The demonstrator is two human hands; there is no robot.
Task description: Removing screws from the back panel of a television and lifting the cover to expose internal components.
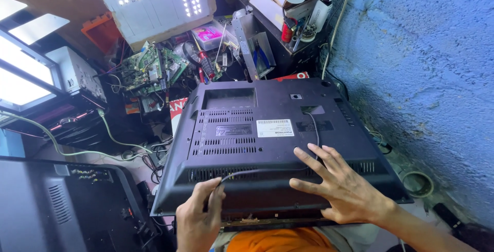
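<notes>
Under both hands, in the head view, lay a dark flat-screen television (267, 138), face down with its vented back cover up. Its long axis ran crosswise to the person, left to right, with the near edge resting just above an orange-clad lap and the far edge pointing toward the cluttered shelf beyond.

The left hand (198, 218) sat at the near edge of the set, its grip clenched, thumb and fingers pinching a thin black cable (267, 169). From that pinch the cable ran rightward along the ridge of the back cover, passed under the other hand's fingers, then curved away up to a small recess in the cover.

The right hand (339, 190) lay just right of the left, its grip released, fingers spread flat and pressing on the cover and holding nothing.

Beyond the hands, a white label (275, 128) sat near the middle of the cover. Farther off, left of the set's far edge, lay a green circuit board (152, 69), and a second dark television (62, 205) stood left of the left hand. A blue wall (427, 66) rose to the right.
</notes>
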